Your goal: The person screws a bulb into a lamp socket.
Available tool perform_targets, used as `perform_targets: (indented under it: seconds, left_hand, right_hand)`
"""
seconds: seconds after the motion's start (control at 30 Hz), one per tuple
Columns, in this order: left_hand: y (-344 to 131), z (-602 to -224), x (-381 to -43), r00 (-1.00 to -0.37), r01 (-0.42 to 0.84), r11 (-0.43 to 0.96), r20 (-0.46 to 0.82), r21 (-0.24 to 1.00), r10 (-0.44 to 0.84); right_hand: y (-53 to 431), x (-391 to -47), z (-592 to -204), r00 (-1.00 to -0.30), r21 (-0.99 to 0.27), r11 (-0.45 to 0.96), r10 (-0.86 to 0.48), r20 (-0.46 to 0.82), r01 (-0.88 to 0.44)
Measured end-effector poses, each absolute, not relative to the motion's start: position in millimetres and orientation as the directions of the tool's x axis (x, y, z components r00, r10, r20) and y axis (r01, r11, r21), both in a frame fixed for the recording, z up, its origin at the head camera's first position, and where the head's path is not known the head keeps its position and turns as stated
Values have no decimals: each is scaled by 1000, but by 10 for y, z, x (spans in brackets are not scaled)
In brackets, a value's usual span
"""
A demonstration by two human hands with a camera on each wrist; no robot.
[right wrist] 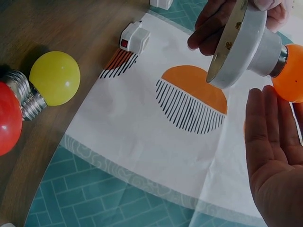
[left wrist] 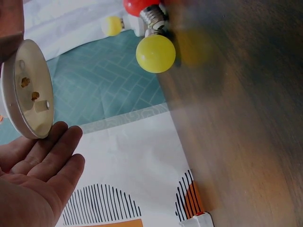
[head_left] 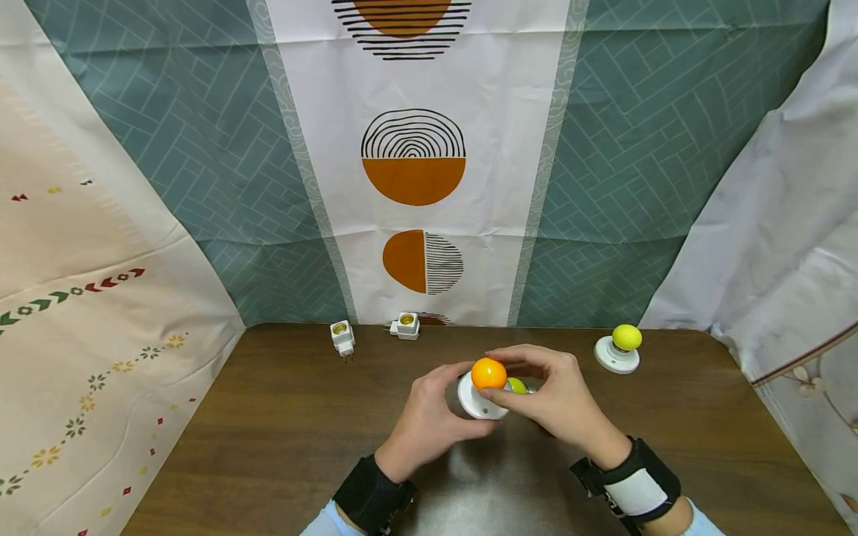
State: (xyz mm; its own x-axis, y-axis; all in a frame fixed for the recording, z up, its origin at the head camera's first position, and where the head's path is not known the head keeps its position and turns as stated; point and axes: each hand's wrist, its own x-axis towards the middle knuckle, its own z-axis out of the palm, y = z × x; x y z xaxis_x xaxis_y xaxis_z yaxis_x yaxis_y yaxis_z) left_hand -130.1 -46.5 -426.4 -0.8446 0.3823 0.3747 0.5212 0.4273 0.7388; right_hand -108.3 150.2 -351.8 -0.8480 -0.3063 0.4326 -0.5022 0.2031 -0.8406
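My left hand (head_left: 432,406) grips a round white bulb holder (head_left: 471,399) by its rim, raised over the table. An orange bulb (head_left: 488,374) sits in the holder's socket, with my right hand's (head_left: 559,387) thumb and fingers around it. A narrow band of the bulb's metal cap shows at the socket mouth in the right wrist view. The left wrist view faces the hollow underside of the holder. Below my hands on the table, a yellow bulb (right wrist: 55,78) lies beside a red bulb (right wrist: 7,118); in the head view the red one is hidden.
A white holder (head_left: 615,359) carrying a yellow bulb (head_left: 627,337) stands at the back right of the brown table (head_left: 281,447). Toward the back left lie two white plug-in sockets, one upright socket (head_left: 342,339) and one sideways socket (head_left: 405,326). Patterned cloth hangs behind.
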Motion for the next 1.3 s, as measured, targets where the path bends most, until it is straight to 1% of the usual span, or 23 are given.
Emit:
perform_targets:
  seconds: [0.3,0.53,0.77,0.93,1.3]
  left_hand:
    - [-452,-4282,-1307,-840,530,429,383,731,385]
    - [-440,-4274,-1302,-840,528,421,379,738,389]
    - [-447,-4264,-1281,-843,520,421,367,743,393]
    - [-447,-4247,-1274,-848,512,429,357,744,393]
    - [-438,-4237,-1269,-850,510,435,357,742,387]
  right_hand:
    - [1516,-1080,-3499,-831,-815,233,-333,446,-530]
    - [1542,-1069,-3478,-821,-819,235,-397,410,-523]
    - [1558,-1065,-3512,-816,-827,223,-421,395,-516]
    - [1555,-1070,-3522,-814,-831,200,-410,411,-520]
    - [1534,-1047,-3508,-828,-834,179,-340,446,-522]
